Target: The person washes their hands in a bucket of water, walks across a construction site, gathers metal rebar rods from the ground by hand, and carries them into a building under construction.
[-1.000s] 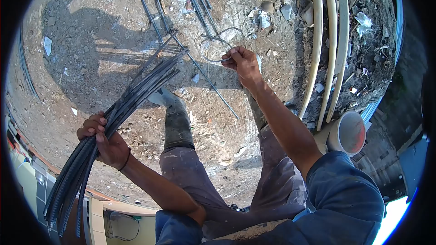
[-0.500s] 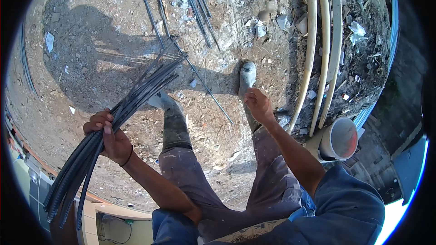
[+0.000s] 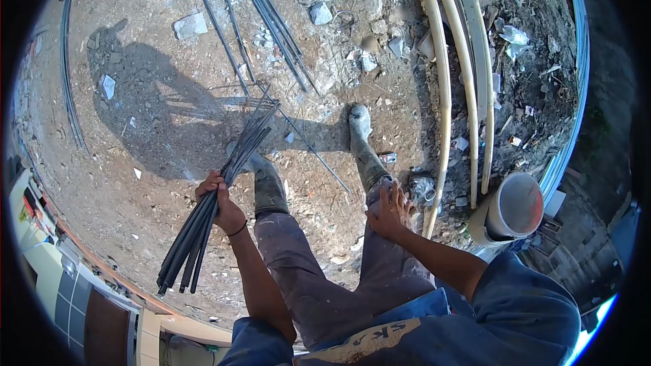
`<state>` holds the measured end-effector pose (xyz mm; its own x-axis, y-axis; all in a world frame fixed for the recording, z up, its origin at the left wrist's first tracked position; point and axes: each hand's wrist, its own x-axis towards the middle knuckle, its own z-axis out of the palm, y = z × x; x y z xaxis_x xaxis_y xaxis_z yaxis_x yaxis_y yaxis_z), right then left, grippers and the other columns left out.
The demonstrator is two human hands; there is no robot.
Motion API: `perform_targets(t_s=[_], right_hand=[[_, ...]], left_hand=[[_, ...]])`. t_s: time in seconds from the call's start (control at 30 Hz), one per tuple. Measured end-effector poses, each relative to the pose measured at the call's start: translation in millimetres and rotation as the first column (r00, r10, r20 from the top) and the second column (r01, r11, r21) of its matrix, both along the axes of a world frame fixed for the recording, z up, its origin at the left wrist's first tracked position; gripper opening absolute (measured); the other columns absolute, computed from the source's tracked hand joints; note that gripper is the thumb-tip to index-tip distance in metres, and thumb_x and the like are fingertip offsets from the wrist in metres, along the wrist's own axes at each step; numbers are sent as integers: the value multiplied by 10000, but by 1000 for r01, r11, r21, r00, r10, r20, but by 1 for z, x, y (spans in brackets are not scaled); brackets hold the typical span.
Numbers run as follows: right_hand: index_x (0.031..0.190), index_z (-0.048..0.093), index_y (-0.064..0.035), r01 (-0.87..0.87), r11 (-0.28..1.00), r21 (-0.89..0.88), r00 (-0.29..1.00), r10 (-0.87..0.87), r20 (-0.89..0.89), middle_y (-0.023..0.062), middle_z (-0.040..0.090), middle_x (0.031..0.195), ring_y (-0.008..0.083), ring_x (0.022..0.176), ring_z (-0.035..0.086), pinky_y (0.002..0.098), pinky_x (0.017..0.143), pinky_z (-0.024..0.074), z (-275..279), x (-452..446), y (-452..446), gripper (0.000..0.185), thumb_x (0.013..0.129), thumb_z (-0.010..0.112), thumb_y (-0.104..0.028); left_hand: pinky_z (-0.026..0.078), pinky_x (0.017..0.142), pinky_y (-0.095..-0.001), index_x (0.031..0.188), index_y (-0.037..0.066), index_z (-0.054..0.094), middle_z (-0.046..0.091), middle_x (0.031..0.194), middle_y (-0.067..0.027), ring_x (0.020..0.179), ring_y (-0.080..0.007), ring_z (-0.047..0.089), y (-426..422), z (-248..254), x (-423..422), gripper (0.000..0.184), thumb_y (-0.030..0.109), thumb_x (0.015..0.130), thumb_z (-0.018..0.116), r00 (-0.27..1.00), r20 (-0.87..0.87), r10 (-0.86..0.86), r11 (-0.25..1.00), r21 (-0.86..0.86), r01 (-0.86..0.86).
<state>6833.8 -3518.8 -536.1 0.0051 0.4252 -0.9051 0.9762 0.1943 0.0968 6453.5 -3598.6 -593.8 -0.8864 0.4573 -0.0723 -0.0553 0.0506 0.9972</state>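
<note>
A bundle of dark ribbed metal rods (image 3: 196, 230) slants through my left hand (image 3: 222, 202), whose fingers are wrapped round its middle. The upper tips of the rods reach over the ground above my left boot (image 3: 268, 186). My right hand (image 3: 392, 213) rests on my right thigh near the knee, fingers spread, holding nothing. Below that knee stands my right boot (image 3: 361, 129) on the dirt.
Long thin rods (image 3: 268, 20) lie on the ground ahead, and more (image 3: 66, 74) at the far left. Pale curved poles (image 3: 441, 74) run along the right, beside rubble. Stacked buckets (image 3: 519, 205) stand at the right. A building edge (image 3: 146, 339) is at the lower left.
A wire loop was in my right hand a second ago; that hand has let go and come back onto my thigh. My left hand and the rod bundle have shifted right, and the view has turned.
</note>
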Motion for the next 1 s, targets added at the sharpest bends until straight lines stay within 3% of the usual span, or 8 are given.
perform_targets(t_s=[0.23,0.3,0.63,0.67,1.0], right_hand=[[1525,220,-49,88,995,-43,995,-85,49,250,64,1595,436,1469,112,648,1143,151,-5,26,4,868,874,619,-461],[1529,223,-66,102,994,-49,991,-97,93,242,71,1597,424,1472,115,638,1148,156,-4,28,6,858,871,620,-448],[1513,256,-80,139,989,-60,984,-131,125,232,103,1598,371,1482,136,596,1161,181,-11,46,7,823,870,626,-437],[1514,254,-85,142,988,-68,983,-133,130,224,115,1599,362,1484,139,585,1166,183,-10,46,9,819,875,616,-447],[1523,268,-130,187,981,-46,974,-179,139,184,133,1607,347,1484,148,558,1177,185,-6,38,23,795,876,608,-441]], left_hand=[[401,1063,-466,931,48,519,620,940,-98,985,-241,587,4,6,24,179,-57,843,635,995,10,96,994,-43,-95],[389,1065,-460,938,51,517,619,952,-96,1023,-246,577,3,5,27,185,-64,847,629,990,83,112,993,-35,-110],[380,1063,-463,928,59,505,613,958,-94,1067,-270,569,15,14,63,202,-87,846,617,990,87,115,991,-74,-108],[423,1012,-412,940,58,495,577,993,-82,1081,-249,560,13,11,65,217,-70,848,644,994,75,76,995,-72,-71],[414,1001,-387,949,54,545,583,1039,-83,1105,-238,548,38,18,93,205,-14,833,700,993,117,30,996,-91,-19]])
